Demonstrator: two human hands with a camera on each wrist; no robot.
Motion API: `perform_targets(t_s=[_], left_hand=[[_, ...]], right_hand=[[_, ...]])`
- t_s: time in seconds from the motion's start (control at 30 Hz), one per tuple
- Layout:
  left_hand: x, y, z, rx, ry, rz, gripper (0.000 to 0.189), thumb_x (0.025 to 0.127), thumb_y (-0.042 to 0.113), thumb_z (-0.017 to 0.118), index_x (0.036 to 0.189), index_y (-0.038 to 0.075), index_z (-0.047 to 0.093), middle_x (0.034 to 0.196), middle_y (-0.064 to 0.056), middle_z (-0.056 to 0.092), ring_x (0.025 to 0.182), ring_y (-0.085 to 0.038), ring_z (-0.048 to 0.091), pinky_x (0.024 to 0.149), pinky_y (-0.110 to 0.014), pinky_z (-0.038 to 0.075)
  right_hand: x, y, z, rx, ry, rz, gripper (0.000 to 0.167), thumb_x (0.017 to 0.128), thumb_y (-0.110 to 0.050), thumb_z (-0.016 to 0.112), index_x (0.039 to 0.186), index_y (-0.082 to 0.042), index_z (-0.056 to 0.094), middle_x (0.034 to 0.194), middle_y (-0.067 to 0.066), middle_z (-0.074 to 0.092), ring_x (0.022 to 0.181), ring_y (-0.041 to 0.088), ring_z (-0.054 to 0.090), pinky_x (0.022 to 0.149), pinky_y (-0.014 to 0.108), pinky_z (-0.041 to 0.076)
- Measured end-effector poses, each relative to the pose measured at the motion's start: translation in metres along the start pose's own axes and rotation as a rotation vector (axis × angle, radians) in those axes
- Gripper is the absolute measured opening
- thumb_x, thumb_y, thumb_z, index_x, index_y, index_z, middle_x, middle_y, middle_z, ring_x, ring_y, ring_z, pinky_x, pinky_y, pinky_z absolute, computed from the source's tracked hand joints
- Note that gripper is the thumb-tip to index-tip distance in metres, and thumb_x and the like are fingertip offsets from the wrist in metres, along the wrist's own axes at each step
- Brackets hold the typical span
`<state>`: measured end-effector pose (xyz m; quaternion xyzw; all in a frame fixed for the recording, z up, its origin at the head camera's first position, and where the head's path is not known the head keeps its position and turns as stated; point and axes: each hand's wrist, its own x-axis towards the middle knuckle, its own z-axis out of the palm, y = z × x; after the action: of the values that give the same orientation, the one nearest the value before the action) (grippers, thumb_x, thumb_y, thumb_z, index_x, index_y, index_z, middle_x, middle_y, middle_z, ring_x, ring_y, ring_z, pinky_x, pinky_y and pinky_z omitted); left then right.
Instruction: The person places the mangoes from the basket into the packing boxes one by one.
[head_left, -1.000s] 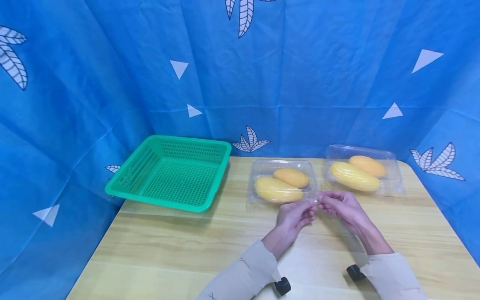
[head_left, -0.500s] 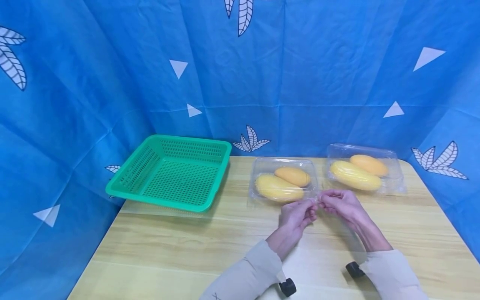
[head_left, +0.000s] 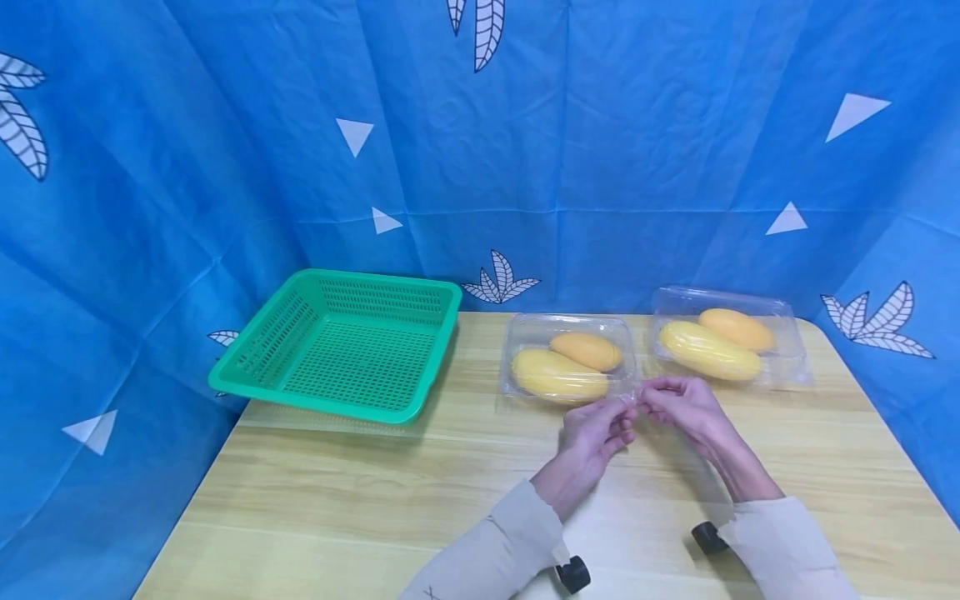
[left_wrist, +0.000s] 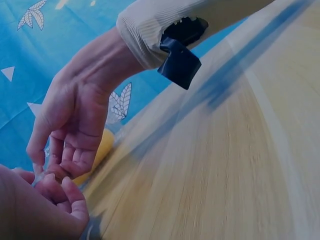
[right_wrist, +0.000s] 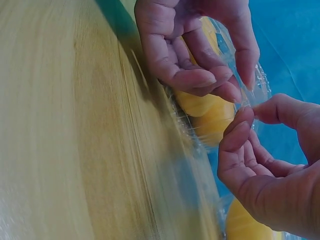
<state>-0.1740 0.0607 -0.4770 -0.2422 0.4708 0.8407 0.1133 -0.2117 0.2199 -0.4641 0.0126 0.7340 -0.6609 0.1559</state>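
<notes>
A clear plastic fruit box (head_left: 517, 333) holds a yellow mango (head_left: 558, 375) and an orange-yellow mango (head_left: 587, 351). At its near right corner, my left hand (head_left: 592, 432) and right hand (head_left: 684, 408) meet with fingertips almost touching. In the right wrist view, the left hand (right_wrist: 192, 50) and right hand (right_wrist: 270, 160) each pinch the transparent edge between thumb and index finger. The left wrist view has the left hand (left_wrist: 42, 205) low at the corner and the right hand (left_wrist: 75, 115) above it. Fingers hide much of the pinched plastic.
A second clear box (head_left: 783, 337) with two mangoes stands at the back right. To the left is a green perforated basket (head_left: 360, 408). Blue patterned cloth (head_left: 480, 167) hangs behind the wooden table (head_left: 337, 500).
Both hands keep their pinch on the box corner. The box and hands shift very slightly up in the head view; the basket stays put.
</notes>
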Motion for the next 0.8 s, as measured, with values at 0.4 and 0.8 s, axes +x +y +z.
perform_targets(t_s=[0.4, 0.8], left_hand=[[0.0, 0.008, -0.019, 0.069, -0.104, -0.01, 0.02, 0.086, 0.018, 0.082, 0.1, 0.005, 0.078, 0.096, -0.012, 0.076, 0.073, -0.015, 0.065, 0.068, -0.026, 0.059], [-0.001, 0.023, -0.041, 0.125, -0.128, 0.031, 0.03, 0.091, 0.025, 0.078, 0.109, 0.001, 0.075, 0.107, -0.017, 0.075, 0.082, -0.018, 0.07, 0.073, -0.03, 0.061]], right_hand=[[-0.004, 0.0, 0.002, -0.014, -0.01, -0.02, 0.041, 0.1, -0.006, 0.062, 0.129, 0.021, 0.051, 0.091, 0.0, 0.071, 0.082, 0.01, 0.067, 0.071, 0.024, 0.058], [-0.005, -0.001, 0.004, -0.003, -0.003, -0.023, 0.036, 0.101, -0.007, 0.061, 0.126, 0.018, 0.053, 0.092, 0.0, 0.07, 0.085, 0.011, 0.066, 0.074, 0.024, 0.058]])
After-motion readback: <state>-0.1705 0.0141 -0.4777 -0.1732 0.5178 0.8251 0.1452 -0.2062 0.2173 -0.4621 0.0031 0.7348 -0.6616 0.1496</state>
